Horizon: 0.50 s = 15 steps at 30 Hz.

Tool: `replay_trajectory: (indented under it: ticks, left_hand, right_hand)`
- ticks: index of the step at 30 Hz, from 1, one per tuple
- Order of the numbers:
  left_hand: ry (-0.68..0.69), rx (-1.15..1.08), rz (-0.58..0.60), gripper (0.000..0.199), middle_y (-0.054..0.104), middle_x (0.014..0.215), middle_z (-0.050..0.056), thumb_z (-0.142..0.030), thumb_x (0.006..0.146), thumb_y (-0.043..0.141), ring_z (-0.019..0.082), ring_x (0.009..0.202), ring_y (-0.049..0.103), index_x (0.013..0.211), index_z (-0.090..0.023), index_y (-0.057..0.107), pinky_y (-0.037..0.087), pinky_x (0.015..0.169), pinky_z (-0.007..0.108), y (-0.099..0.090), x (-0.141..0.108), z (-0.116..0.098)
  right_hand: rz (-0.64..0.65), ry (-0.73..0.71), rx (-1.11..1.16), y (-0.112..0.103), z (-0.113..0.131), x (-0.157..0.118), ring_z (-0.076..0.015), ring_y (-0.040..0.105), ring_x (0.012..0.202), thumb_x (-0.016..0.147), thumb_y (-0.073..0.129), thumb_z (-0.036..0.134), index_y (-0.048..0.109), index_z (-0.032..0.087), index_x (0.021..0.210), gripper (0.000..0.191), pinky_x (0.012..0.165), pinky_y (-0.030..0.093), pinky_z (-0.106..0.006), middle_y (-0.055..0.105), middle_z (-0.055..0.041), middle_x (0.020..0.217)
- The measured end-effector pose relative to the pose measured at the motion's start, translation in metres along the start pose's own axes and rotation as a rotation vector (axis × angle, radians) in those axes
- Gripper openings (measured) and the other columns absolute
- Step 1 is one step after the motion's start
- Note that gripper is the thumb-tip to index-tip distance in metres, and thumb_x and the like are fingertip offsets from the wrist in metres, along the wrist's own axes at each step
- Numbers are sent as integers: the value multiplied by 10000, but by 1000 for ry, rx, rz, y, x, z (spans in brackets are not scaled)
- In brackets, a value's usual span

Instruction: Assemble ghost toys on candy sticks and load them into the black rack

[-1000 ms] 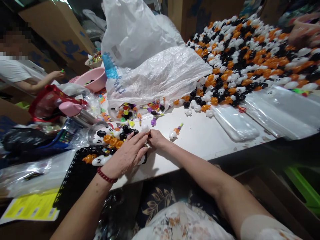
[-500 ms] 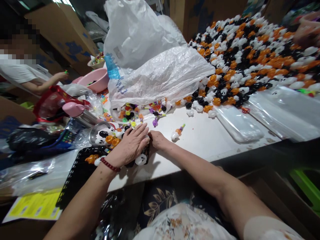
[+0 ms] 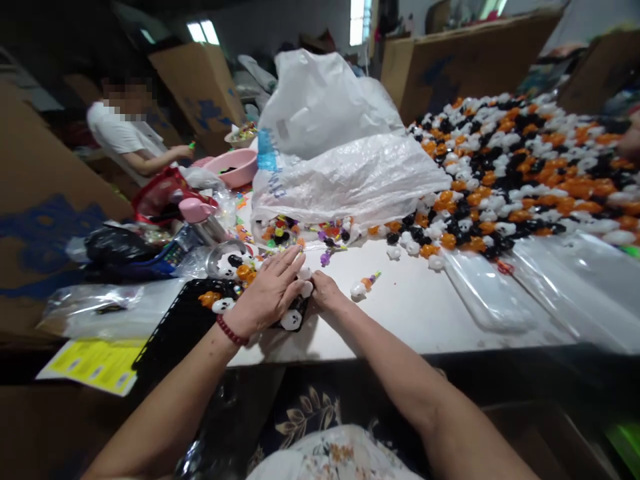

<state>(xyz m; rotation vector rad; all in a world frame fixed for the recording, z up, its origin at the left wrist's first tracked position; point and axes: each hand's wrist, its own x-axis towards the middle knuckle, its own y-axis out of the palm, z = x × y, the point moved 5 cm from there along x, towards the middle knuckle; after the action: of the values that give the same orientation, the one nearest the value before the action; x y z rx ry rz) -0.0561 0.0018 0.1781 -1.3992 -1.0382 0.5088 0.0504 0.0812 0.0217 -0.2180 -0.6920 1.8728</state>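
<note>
- View has swung up and leftwards since the earlier frame, so windows (image 3: 203, 32) appear far off at 11 o'clock, taking the pair of hands as my dial's centre; both hands keep nearly the same pose
- Left hand (image 3: 273, 283) lies palm down, fingers long and almost flat, over small plastic heads; I cannot tell whether anything is gripped beneath it
- Right hand (image 3: 325, 291) sits just beside it at 3 o'clock, fingers curled in at a black edge; the fingertips are hidden from me, so I cannot tell what they hold
- Black tray (image 3: 173, 320) stretches out at 9 o'clock, its near part behind the left forearm, with an orange head (image 3: 209, 299) in it
- White skull head (image 3: 291, 320) shows just below the left hand, at 6 o'clock
- Loose stick toy (image 3: 366, 285) lies on the white table (image 3: 410, 307) at 3 o'clock, near the right hand and apart from it
- Clear plastic bags (image 3: 483, 293) lie farther out at 3 o'clock
- Big pile (image 3: 530, 160) of orange, black and white heads spreads at 2 o'clock, beside a white sack (image 3: 340, 167) at 12
- Pink basin (image 3: 237, 167) stands at 11 o'clock; a co-worker's hand (image 3: 183, 152) beyond it holds something small and green
</note>
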Motion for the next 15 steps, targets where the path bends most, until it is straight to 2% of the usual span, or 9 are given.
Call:
replay_trajectory:
  ticks: [2, 3, 4, 6, 7, 9, 11, 13, 15]
  left_hand:
    - [-96, -125, -300, 392, 581, 1370, 124, -329, 1001, 375, 234, 1304, 505, 1310, -181, 565, 401, 1103, 428, -20, -36, -8]
    - [-156, -204, -458, 335, 651, 1252, 103, -306, 997, 395, 222, 1210, 574, 1218, -195, 621, 448, 1053, 403, -24, -61, -12]
    - [-210, -285, -620, 298, 698, 1101, 81, -297, 994, 402, 209, 1093, 628, 1085, -203, 669, 490, 988, 379, -22, -87, -15]
    - [-408, -456, -764, 327, 695, 998, 69, -340, 998, 396, 200, 1000, 645, 952, -200, 687, 510, 939, 357, 2, -134, -18]
    - [-550, -538, -768, 346, 688, 1023, 74, -388, 996, 399, 204, 1014, 639, 961, -198, 687, 506, 950, 356, 22, -152, -17]
    - [-818, -769, -703, 415, 644, 1225, 92, -497, 982, 392, 222, 1147, 601, 1139, -214, 651, 477, 1024, 371, 65, -176, -12]
    - [-970, -1069, -676, 538, 486, 1471, 81, -584, 969, 342, 223, 1338, 480, 1359, -258, 520, 384, 1135, 378, 99, -180, -6]
    - [-1019, -1311, -692, 628, 321, 1591, 36, -646, 952, 287, 200, 1456, 314, 1465, -301, 398, 266, 1204, 355, 116, -168, 2]
    - [-1017, -1443, -715, 673, 239, 1622, -5, -687, 934, 255, 176, 1495, 200, 1492, -326, 355, 181, 1227, 336, 118, -148, 14]
  right_hand:
    - [-13, -17, -54, -2, 2, -13, -168, 543, 833, 766, 465, 65, 607, 179, 887, 219, 795, 437, -276, 605, -42, 906]
    - [-39, -13, -101, -4, 2, -22, -166, 539, 828, 768, 451, 59, 595, 182, 896, 228, 784, 436, -271, 599, -43, 906]
    - [-72, -1, -155, -6, 0, -33, -165, 535, 817, 771, 447, 60, 584, 184, 898, 225, 765, 436, -264, 594, -45, 907]
    - [-144, 31, -257, -10, -3, -57, -166, 530, 779, 787, 447, 77, 567, 182, 892, 192, 713, 431, -259, 583, -56, 909]
    - [-171, 47, -299, -11, -4, -70, -169, 529, 759, 803, 448, 93, 563, 178, 888, 166, 688, 427, -263, 578, -65, 912]
    - [-192, 70, -339, -13, -5, -95, -180, 532, 732, 848, 450, 151, 563, 166, 891, 122, 655, 423, -280, 569, -82, 915]
    - [-192, 77, -344, -15, -3, -118, -194, 542, 723, 891, 440, 219, 572, 161, 898, 144, 647, 431, -299, 567, -90, 903]
    - [-152, 41, -292, -17, 2, -136, -209, 559, 739, 910, 425, 261, 588, 169, 885, 188, 674, 454, -317, 575, -90, 883]
    - [-108, -8, -171, -21, 8, -147, -224, 586, 797, 919, 406, 273, 618, 180, 884, 234, 746, 483, -342, 605, -93, 888]
